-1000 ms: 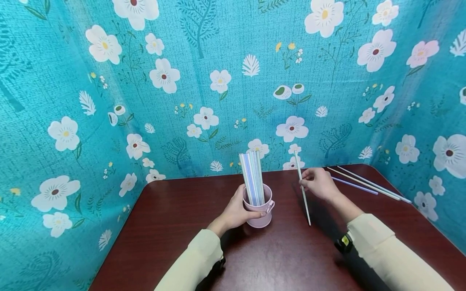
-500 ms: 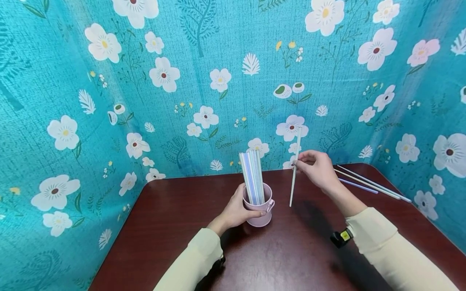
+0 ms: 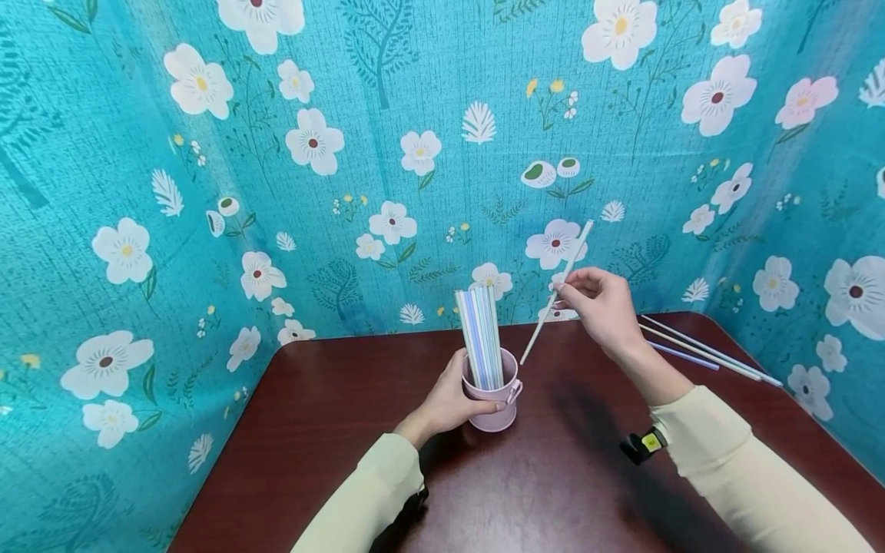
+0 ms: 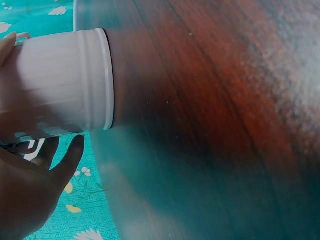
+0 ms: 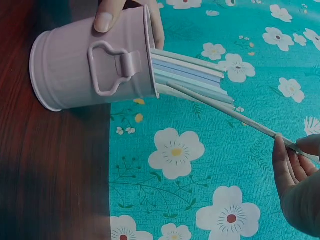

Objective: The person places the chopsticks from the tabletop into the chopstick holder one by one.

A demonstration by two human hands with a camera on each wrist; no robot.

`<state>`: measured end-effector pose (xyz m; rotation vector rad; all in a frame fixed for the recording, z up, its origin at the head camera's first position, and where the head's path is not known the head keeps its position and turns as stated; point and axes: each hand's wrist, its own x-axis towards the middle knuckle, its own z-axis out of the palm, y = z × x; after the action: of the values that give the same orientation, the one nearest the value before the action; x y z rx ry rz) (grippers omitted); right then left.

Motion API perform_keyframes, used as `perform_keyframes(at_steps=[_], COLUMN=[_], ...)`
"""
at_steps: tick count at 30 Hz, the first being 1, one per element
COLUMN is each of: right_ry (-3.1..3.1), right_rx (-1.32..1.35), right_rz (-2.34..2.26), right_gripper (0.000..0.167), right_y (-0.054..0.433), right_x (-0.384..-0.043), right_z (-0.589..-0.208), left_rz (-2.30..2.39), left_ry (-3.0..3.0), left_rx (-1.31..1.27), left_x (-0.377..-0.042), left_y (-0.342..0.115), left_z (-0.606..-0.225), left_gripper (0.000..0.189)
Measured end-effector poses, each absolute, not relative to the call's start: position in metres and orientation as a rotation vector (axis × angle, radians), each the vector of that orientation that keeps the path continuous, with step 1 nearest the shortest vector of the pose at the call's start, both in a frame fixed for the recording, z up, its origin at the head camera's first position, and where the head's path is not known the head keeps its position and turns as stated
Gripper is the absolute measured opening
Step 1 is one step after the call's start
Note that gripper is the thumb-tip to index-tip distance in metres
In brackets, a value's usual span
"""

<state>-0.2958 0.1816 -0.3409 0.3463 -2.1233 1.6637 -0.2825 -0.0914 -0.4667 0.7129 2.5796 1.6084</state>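
A small pink metal bucket stands upright on the table, holding a leaning bundle of thin pastel sticks. My left hand grips its left side, the thumb across the front below the rim. Between thumb and fingertips, my right hand pinches one pale stick. That stick slants down to the left, its lower tip close by the bucket's right rim. In the right wrist view, the tip of the pale stick overlaps the bucket's mouth, beside the bundle. The left wrist view shows the bucket's lower wall.
Several loose sticks, among them a purple one, lie on the dark red-brown table at the far right, beyond my right hand. A blue-green flowered cloth hangs behind the table and along its sides.
My right hand has lifted the pale stick and moved slightly left with it. The stick has turned, its lower end swinging toward the bucket. My left hand stays on the bucket.
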Motion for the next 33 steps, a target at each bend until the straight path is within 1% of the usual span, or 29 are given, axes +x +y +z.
perform_keyframes(at_steps=[5,13,24,33], right_ry=[-2.117,-2.159,-2.273,-2.331], right_rx=[0.382,0.451,0.511,0.59], right_rz=[1.642,1.547,1.31,1.278], right_gripper=[0.028,0.021,0.007,0.004], right_y=[0.174,0.164,0.154,0.139], right_x=[-0.297,-0.297,-0.302,-0.304], right_z=[-0.341,-0.349,-0.363,-0.378], left_rz=[1.641,1.63,1.598,1.602], left_ry=[2.565,2.571,2.616,2.612], left_rx=[0.733,0.723,0.756,0.743], left_x=[-0.284,-0.281,-0.282,-0.283], left_y=[-0.091,-0.093,-0.092,-0.091], left_z=[-0.465,-0.466,-0.465,-0.469], left_gripper=[0.101,0.102,0.102,0.102])
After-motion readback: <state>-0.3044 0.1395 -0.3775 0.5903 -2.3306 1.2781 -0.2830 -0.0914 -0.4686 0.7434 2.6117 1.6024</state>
